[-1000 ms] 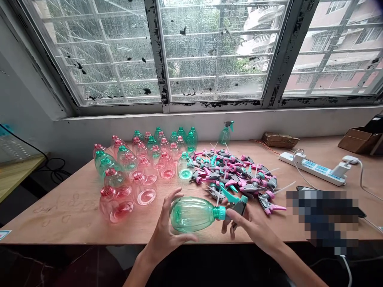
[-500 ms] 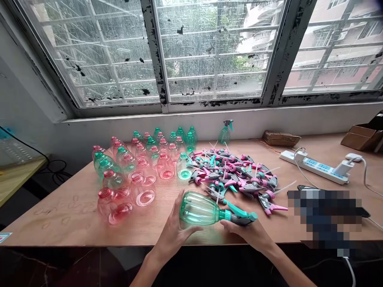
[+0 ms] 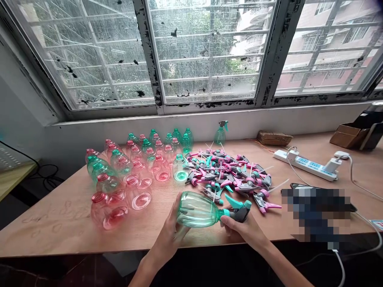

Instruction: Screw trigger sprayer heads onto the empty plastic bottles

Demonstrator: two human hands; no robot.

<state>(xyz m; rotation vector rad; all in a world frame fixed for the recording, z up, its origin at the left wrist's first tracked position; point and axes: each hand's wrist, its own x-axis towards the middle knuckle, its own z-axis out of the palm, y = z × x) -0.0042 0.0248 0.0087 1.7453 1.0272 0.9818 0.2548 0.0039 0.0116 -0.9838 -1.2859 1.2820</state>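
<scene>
A clear green spray bottle (image 3: 197, 210) lies sideways in the air above the table's front edge, its base to the left. My left hand (image 3: 171, 229) is wrapped round the base end. At the neck, my right hand (image 3: 243, 227) grips the turquoise collar, thumb on top. The grey and turquoise trigger head (image 3: 240, 209) sits on the neck and points right. Behind the bottle spreads a heap of pink, grey and turquoise trigger sprayers (image 3: 227, 171) with thin white tubes. To the left stand several open pink and green bottles (image 3: 139, 173).
At the back wall stands a green bottle with a sprayer fitted (image 3: 220, 133). A brown paper-wrapped block (image 3: 274, 138), a white power strip (image 3: 305, 164) with cables and an open cardboard box (image 3: 345, 135) are on the right. A blurred dark object (image 3: 317, 211) lies near the front right edge.
The trigger head has turned about the bottle's neck, so its turquoise lever now stands up and away. My right hand's thumb has moved onto the collar. The view has shifted slightly right.
</scene>
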